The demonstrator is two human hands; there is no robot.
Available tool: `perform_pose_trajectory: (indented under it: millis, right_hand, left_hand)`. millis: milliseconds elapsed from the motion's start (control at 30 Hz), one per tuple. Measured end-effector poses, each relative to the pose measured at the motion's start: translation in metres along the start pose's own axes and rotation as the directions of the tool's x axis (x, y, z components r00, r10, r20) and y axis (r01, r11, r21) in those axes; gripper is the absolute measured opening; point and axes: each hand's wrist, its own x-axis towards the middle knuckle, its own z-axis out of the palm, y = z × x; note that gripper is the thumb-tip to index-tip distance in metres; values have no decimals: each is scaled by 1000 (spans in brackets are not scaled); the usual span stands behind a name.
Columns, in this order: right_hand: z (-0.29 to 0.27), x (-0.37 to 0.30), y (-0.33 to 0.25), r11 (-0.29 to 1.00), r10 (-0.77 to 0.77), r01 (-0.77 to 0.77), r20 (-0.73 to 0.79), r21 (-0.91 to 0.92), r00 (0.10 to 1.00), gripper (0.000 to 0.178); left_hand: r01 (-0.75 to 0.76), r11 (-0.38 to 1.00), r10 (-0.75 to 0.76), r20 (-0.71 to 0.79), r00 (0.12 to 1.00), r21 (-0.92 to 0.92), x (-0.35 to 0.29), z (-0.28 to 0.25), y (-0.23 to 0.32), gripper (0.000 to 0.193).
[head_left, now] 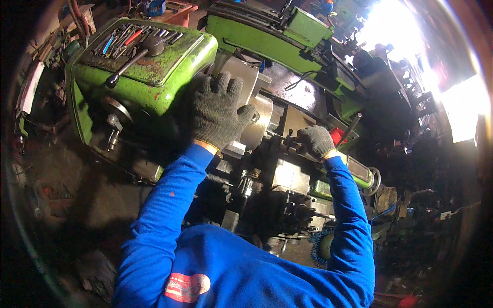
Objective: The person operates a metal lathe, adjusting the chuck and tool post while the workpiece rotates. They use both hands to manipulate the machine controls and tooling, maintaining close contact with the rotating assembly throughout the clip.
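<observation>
Both my hands wear dark grey knit gloves. My left hand (220,114) lies with its fingers spread against the metal chuck (241,74) of a green lathe. Just right of that hand is a round, shiny metal workpiece (260,115) with a bright machined face. My right hand (316,142) is closed over the tool post area (291,139) on the carriage, right of the workpiece. What its fingers grip is hidden beneath the glove. Below that hand sits the bare metal top of the cross slide (290,176).
On the green headstock (177,77) lie several hand tools (126,40), beside a black-knobbed lever (131,61). A red container (337,136) stands behind my right hand. A handwheel (374,181) is at the lathe's right end. Another green machine (257,41) stands behind.
</observation>
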Motion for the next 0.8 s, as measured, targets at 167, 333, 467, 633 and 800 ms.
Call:
perform_pose_trajectory:
  millis: [167, 333, 467, 633, 800]
  right_hand:
    - [6, -10, -16, 975, 199, -199, 11, 96, 980, 23]
    - [-1, -10, -30, 970, 219, -218, -5, 108, 976, 24]
    - [-8, -5, -37, 965, 254, -256, 46, 59, 966, 26]
    - [27, -17, -14, 912, 268, -262, 24, 314, 963, 25]
    - [8, -37, -8, 785, 476, -432, 14, 444, 879, 38]
  left_hand:
    - [-1, 1000, 2, 32, 999, -1, 2, -7, -1, 59]
    - [20, 1000, -19, 48, 999, -17, 1, -7, 0, 60]
    - [18, 1000, -19, 11, 1000, 3, -2, -2, 0, 62]
    - [11, 998, -13, -31, 999, -61, -3, 3, 9, 58]
    - [-277, 777, 239, -141, 961, -565, -40, 21, 60, 50]
